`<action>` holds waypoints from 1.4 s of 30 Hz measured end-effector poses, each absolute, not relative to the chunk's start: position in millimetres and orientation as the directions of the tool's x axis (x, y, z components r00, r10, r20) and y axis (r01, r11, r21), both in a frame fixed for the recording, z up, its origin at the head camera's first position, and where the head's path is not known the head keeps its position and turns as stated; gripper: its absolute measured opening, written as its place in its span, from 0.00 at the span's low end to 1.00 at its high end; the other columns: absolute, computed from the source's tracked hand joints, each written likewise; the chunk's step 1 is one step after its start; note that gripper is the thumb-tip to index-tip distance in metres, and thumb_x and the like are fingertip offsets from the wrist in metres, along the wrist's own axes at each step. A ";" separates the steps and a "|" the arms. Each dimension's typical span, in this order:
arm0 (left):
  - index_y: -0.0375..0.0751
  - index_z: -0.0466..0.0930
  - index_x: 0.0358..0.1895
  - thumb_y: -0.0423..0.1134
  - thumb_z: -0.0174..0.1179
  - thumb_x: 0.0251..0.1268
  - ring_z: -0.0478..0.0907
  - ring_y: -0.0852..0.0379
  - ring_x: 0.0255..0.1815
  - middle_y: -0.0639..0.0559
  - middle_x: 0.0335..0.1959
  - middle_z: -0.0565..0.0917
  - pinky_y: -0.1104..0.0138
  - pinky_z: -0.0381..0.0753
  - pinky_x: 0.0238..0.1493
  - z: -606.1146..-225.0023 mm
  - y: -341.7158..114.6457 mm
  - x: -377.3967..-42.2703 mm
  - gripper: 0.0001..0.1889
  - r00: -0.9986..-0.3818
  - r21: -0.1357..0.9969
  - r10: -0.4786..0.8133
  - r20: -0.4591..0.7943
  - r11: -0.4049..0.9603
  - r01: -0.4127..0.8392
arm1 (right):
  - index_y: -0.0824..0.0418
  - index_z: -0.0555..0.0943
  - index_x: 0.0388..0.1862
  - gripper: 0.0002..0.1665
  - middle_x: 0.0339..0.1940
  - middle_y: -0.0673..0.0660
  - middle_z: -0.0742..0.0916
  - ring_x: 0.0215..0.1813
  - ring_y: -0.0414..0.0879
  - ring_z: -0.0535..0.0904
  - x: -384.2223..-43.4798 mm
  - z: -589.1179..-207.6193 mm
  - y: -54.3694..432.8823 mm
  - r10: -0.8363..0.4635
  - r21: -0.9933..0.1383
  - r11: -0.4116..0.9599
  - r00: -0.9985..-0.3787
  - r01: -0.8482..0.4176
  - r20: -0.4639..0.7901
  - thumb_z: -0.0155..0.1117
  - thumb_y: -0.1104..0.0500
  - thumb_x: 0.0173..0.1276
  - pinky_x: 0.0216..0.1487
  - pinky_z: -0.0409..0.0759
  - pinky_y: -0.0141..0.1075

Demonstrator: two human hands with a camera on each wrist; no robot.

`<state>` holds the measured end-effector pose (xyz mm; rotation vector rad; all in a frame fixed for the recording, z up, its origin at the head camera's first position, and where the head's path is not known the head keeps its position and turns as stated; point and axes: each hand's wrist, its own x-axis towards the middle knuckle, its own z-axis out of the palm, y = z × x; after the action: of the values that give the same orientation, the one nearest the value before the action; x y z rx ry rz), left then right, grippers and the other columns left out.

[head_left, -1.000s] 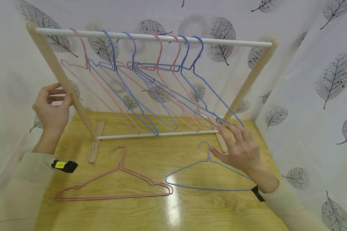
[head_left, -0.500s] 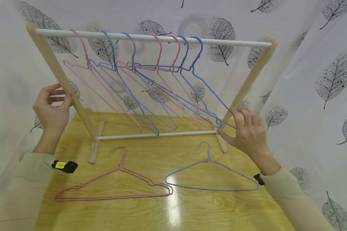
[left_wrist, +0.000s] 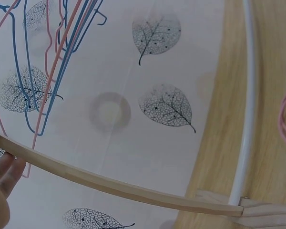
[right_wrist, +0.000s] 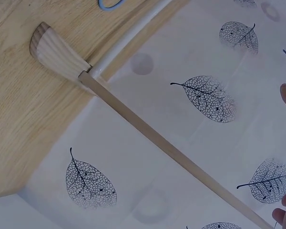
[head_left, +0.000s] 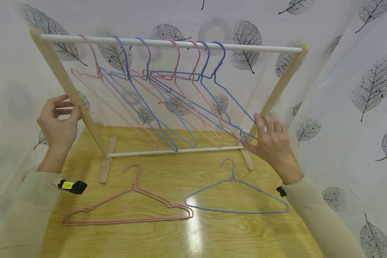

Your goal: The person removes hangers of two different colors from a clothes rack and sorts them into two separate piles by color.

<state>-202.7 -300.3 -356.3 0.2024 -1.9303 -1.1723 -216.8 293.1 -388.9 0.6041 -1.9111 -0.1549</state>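
A left hand [head_left: 58, 122] pinches the left post [head_left: 62, 77] of a rack whose white rail [head_left: 261, 48] bears seven pink and blue hangers [head_left: 175, 76], their lower wires overlapping and hard to separate. The right hand [head_left: 272, 143] hides the lower tip of the rightmost one before the right post [head_left: 282, 84]; cropped in its wrist view, its grip cannot be told. Two pink hangers [head_left: 103, 199] and a blue hanger [head_left: 209, 186] lie on the table [head_left: 148, 243].

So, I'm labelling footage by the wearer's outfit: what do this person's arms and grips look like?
Long, pale beige sleeves cover both arms. By the left cuff sits a small black device with a bright yellow label, its print unreadable. A black piece shows by the right cuff. Left grip and right grip are ungloved.
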 end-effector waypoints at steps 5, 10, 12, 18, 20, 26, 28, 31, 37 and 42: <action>0.51 0.87 0.59 0.41 0.68 0.70 0.80 0.81 0.36 0.82 0.38 0.80 0.90 0.78 0.34 -358.1 -299.5 -201.3 0.16 -0.643 0.804 -0.526 0.557 0.535 0.260 | 0.62 0.76 0.69 0.48 0.50 0.67 0.86 0.48 0.67 0.83 -224.5 -392.9 289.2 -0.436 0.358 0.886 -0.268 -0.296 0.859 0.48 0.25 0.72 0.32 0.80 0.56; 0.51 0.86 0.60 0.42 0.68 0.71 0.79 0.83 0.36 0.83 0.38 0.79 0.90 0.78 0.35 -357.6 -299.3 -200.4 0.16 -0.640 0.793 -0.519 0.566 0.555 0.251 | 0.62 0.78 0.67 0.46 0.48 0.66 0.87 0.46 0.66 0.84 -230.1 -393.6 286.6 -0.409 0.344 0.899 -0.236 -0.272 0.882 0.47 0.25 0.73 0.32 0.80 0.56; 0.51 0.87 0.60 0.41 0.68 0.71 0.79 0.83 0.35 0.83 0.37 0.79 0.90 0.77 0.35 -355.9 -299.5 -200.6 0.16 -0.633 0.793 -0.524 0.570 0.553 0.257 | 0.62 0.77 0.67 0.45 0.48 0.65 0.87 0.45 0.65 0.83 -232.7 -393.5 285.2 -0.408 0.346 0.900 -0.234 -0.267 0.882 0.48 0.27 0.72 0.32 0.79 0.55; 0.50 0.88 0.58 0.39 0.69 0.69 0.80 0.82 0.34 0.82 0.36 0.81 0.90 0.78 0.34 -355.3 -301.4 -203.0 0.16 -0.626 0.802 -0.534 0.568 0.531 0.274 | 0.61 0.76 0.67 0.43 0.49 0.64 0.87 0.44 0.64 0.84 -240.1 -395.7 280.9 -0.403 0.348 0.903 -0.219 -0.251 0.889 0.55 0.30 0.69 0.32 0.79 0.54; 0.49 0.88 0.58 0.39 0.69 0.69 0.80 0.81 0.34 0.81 0.36 0.81 0.89 0.79 0.34 -355.7 -301.3 -203.2 0.16 -0.630 0.802 -0.530 0.568 0.527 0.280 | 0.62 0.76 0.68 0.42 0.49 0.64 0.88 0.44 0.64 0.84 -241.7 -396.5 281.0 -0.400 0.343 0.903 -0.214 -0.259 0.891 0.59 0.33 0.66 0.32 0.79 0.54; 0.49 0.87 0.59 0.39 0.68 0.70 0.80 0.81 0.35 0.81 0.38 0.80 0.90 0.78 0.35 -356.0 -299.8 -202.9 0.16 -0.631 0.799 -0.525 0.571 0.532 0.280 | 0.68 0.76 0.69 0.41 0.46 0.66 0.87 0.38 0.63 0.81 -244.6 -395.3 287.1 -0.427 0.362 0.879 -0.176 -0.310 0.887 0.63 0.42 0.66 0.29 0.79 0.53; 0.49 0.87 0.59 0.39 0.68 0.70 0.80 0.82 0.35 0.81 0.38 0.80 0.91 0.78 0.35 -355.8 -299.5 -202.9 0.16 -0.628 0.798 -0.527 0.572 0.532 0.281 | 0.69 0.76 0.69 0.41 0.43 0.67 0.86 0.36 0.64 0.80 -245.4 -393.3 290.5 -0.438 0.374 0.870 -0.156 -0.320 0.885 0.64 0.43 0.67 0.29 0.78 0.53; 0.49 0.87 0.59 0.39 0.69 0.70 0.80 0.82 0.35 0.82 0.37 0.80 0.91 0.78 0.35 -355.5 -299.4 -202.9 0.16 -0.624 0.798 -0.530 0.574 0.531 0.284 | 0.70 0.77 0.69 0.41 0.40 0.68 0.86 0.33 0.64 0.79 -246.1 -389.9 295.9 -0.445 0.385 0.864 -0.133 -0.323 0.886 0.65 0.45 0.65 0.27 0.78 0.54; 0.50 0.87 0.59 0.41 0.68 0.70 0.80 0.81 0.36 0.82 0.38 0.80 0.90 0.78 0.35 -355.5 -299.6 -203.0 0.16 -0.629 0.796 -0.524 0.574 0.537 0.280 | 0.72 0.78 0.67 0.41 0.35 0.69 0.85 0.27 0.64 0.77 -246.9 -381.7 306.5 -0.456 0.395 0.851 -0.116 -0.345 0.882 0.65 0.45 0.64 0.21 0.76 0.53; 0.49 0.87 0.59 0.40 0.69 0.70 0.80 0.81 0.35 0.83 0.37 0.81 0.90 0.79 0.35 -355.8 -300.0 -203.1 0.16 -0.637 0.803 -0.524 0.566 0.526 0.282 | 0.72 0.78 0.66 0.40 0.33 0.69 0.84 0.27 0.65 0.75 -247.0 -373.8 313.3 -0.457 0.390 0.838 -0.100 -0.382 0.884 0.64 0.45 0.64 0.20 0.75 0.53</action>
<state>-203.1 -300.0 -355.8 0.1978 -1.9220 -1.2053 -247.0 313.3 -373.8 0.6545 -1.7119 -0.0714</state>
